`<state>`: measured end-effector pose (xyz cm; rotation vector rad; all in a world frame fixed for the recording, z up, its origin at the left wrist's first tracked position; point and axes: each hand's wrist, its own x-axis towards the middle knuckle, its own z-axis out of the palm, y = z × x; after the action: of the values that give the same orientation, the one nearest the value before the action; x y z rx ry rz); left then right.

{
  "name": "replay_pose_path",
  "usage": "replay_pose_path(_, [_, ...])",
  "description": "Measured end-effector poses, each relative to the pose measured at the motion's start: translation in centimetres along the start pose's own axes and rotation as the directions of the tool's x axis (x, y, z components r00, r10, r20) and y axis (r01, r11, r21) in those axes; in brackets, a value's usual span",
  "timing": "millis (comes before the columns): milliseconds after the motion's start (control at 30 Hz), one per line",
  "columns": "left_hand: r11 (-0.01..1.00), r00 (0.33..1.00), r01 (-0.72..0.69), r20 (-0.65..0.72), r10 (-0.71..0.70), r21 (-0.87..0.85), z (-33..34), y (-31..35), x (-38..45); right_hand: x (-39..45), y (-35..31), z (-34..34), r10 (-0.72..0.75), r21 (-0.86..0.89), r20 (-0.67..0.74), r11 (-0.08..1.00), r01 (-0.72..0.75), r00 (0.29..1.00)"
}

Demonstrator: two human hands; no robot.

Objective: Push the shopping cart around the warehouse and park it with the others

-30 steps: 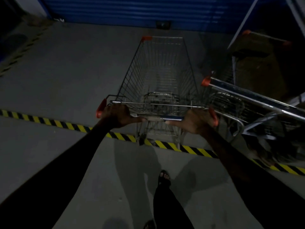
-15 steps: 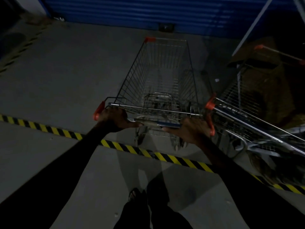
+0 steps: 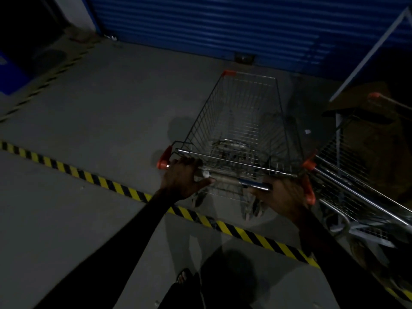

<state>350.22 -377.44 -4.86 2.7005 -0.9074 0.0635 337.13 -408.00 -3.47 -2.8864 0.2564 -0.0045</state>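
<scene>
The cart (image 3: 243, 128) is bare wire mesh, thin metal with a dull grey sheen. Its handle bar (image 3: 236, 180) is smooth, glossy metal, catching light, with orange plastic end caps (image 3: 163, 157). The parked cart (image 3: 356, 192) at right has shiny metal tubes. The floor (image 3: 111, 108) is matt grey concrete, slightly glossy at the bottom. Across it runs smooth yellow-black tape (image 3: 124, 189). The shutter (image 3: 223, 25) at top is ribbed blue metal.

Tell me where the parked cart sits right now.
In the head view the parked cart stands at the right edge, close beside the pushed cart, past the yellow-black floor tape.
</scene>
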Motion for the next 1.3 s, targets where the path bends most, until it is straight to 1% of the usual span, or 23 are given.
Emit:
replay_pose_path(100, [0.997, 0.997, 0.025, -0.077, -0.03, -0.072, -0.3, 0.0, -2.3, -0.7, -0.7, 0.8, -0.073, 0.055, -0.112, 0.995, 0.079, 0.991])
replay_pose_path(200, [0.996, 0.987, 0.045, -0.153, -0.057, -0.081, -1.2, 0.1, -5.0, -1.2, -2.6, 1.1, -0.096, 0.111, -0.225, 0.986, 0.124, 0.97])
replay_pose_path(300, [0.99, 0.976, 0.123, -0.174, -0.133, -0.064, -2.0, 0.2, -8.1, -1.4, -5.2, 1.6, -0.115, 0.189, -0.299, 0.966, 0.177, 0.947])
replay_pose_path(367, [0.981, 0.964, 0.184, -0.18, -0.193, -0.066, -2.4, 0.2, -10.3, -1.4, -7.2, 1.9, -0.149, 0.246, -0.318, 0.941, 0.233, 0.936])
replay_pose_path(400, [0.975, 0.957, 0.21, -0.188, -0.219, -0.07, -2.6, 0.2, -11.4, -1.4, -8.2, 2.0, -0.168, 0.274, -0.301, 0.928, 0.254, 0.939])
replay_pose_path(433, [0.969, 0.949, 0.235, -0.2, -0.245, -0.072, -2.8, 0.3, -12.7, -1.3, -9.2, 2.2, -0.18, 0.314, -0.256, 0.914, 0.258, 0.95])
replay_pose_path(500, [0.952, 0.925, 0.297, -0.229, -0.305, -0.069, -3.3, 0.6, -15.4, -1.1, -11.2, 2.8, -0.206, 0.396, -0.125, 0.886, 0.239, 0.971])
replay_pose_path(533, [0.939, 0.909, 0.337, -0.236, -0.344, -0.068, -3.6, 0.8, -16.8, -1.2, -12.2, 3.3, -0.23, 0.412, -0.079, 0.878, 0.242, 0.97])
replay_pose_path(600, [0.901, 0.871, 0.43, -0.232, -0.432, -0.062, -4.3, 1.3, -19.6, -1.4, -14.1, 4.2, -0.292, 0.428, -0.041, 0.859, 0.281, 0.956])
replay_pose_path(667, [0.841, 0.815, 0.535, -0.215, -0.538, -0.076, -5.1, 1.8, -22.4, -2.0, -16.0, 4.9, -0.339, 0.452, -0.005, 0.839, 0.304, 0.941])
replay_pose_path(733, [0.767, 0.741, 0.632, -0.204, -0.64, -0.11, -5.9, 2.6, -25.0, -2.7, -17.9, 5.4, -0.392, 0.458, 0.029, 0.823, 0.336, 0.919])
replay_pose_path(833, [0.669, 0.634, 0.726, -0.225, -0.74, -0.157, -6.9, 3.7, -28.9, -4.3, -20.7, 5.5, -0.492, 0.491, 0.036, 0.767, 0.413, 0.87])
replay_pose_path(900, [0.616, 0.57, 0.766, -0.247, -0.783, -0.185, -7.4, 4.3, -31.5, -5.6, -22.4, 5.5, -0.546, 0.511, 0.027, 0.727, 0.458, 0.837])
replay_pose_path(1000, [0.527, 0.464, 0.817, -0.275, -0.842, -0.236, -8.1, 5.0, -35.5, -7.3, -25.3, 5.8, -0.631, 0.495, 0.048, 0.689, 0.53, 0.775])
replay_pose_path(1167, [0.408, 0.298, 0.855, -0.342, -0.892, -0.32, -8.8, 6.3, -42.3, -11.1, -30.6, 5.2, -0.723, 0.484, 0.12, 0.641, 0.596, 0.68])
replay_pose_path(1300, [0.282, 0.124, 0.876, -0.382, -0.916, -0.392, -9.3, 7.8, -48.0, -14.9, -34.9, 5.3, -0.805, 0.518, 0.129, 0.552, 0.653, 0.579])
